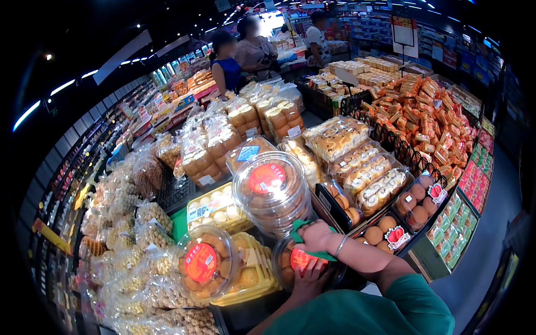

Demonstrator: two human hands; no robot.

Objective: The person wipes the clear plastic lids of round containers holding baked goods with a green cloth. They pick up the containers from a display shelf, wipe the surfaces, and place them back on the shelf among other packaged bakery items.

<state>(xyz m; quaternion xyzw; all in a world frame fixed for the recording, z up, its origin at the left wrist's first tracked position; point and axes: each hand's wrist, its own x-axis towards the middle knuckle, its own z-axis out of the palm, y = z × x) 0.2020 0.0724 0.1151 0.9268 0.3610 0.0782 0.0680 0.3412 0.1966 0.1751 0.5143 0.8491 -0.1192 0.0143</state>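
My right hand [316,237], with a bracelet at the wrist, bunches a green cloth [302,228] against the lid of a round clear plastic container [286,263]. Brown cakes show through its sides. My left hand [309,276] lies over the front of that same container, fingertips on its red label [302,260]. Just behind stands a tall stack of similar round containers [272,197]. Another round cake container [206,264] leans on yellow trays of buns [250,272] to the left. How far the left thumb wraps around is hidden.
Bagged snacks [138,255] heap along the left. Bread loaves [209,146] and packed rolls [368,176] stand farther back. Beyond a black wire rack, orange-wrapped snacks [423,121] are piled. Bun boxes [381,232] sit by my right forearm. People [251,50] stand across the display.
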